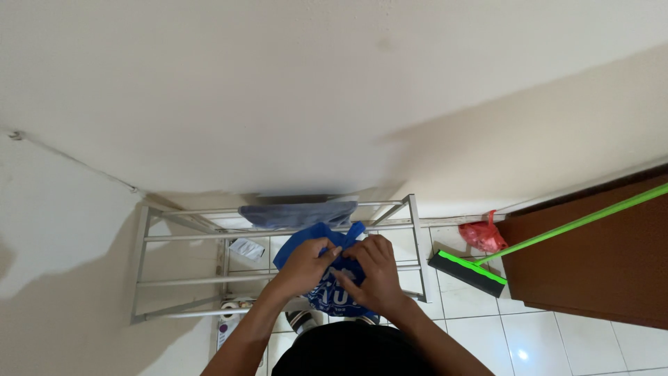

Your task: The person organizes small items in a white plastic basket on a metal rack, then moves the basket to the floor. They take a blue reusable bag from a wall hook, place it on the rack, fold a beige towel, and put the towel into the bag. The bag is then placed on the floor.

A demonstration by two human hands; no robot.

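Hands first: your left hand (306, 263) and your right hand (372, 271) are both closed on a blue cloth (327, 278) with white print, held in front of your body just above the metal drying rack (278, 280). Your left fingers are curled over the upper edge of the cloth, pinching it, while your right hand grips the fabric from the other side, with the 2 hands nearly touching. The cloth hangs down between your forearms, over the rack's middle rails, and part of its upper edge rises toward the top rail.

On that top rail, a grey-blue towel (296, 213) is draped, just beyond the blue cloth and against the cream wall (278, 90). Below the rack, on the white tiled floor (529, 341), you can see a small white packet (247, 248) and a striped sandal (301, 320) near your body.

Off to your right, a broom with a green handle (557, 232) and a black-and-green head leans toward a brown wooden door (598, 264). A red plastic bag (482, 235) lies on the floor just beside the broom head, close to the wall
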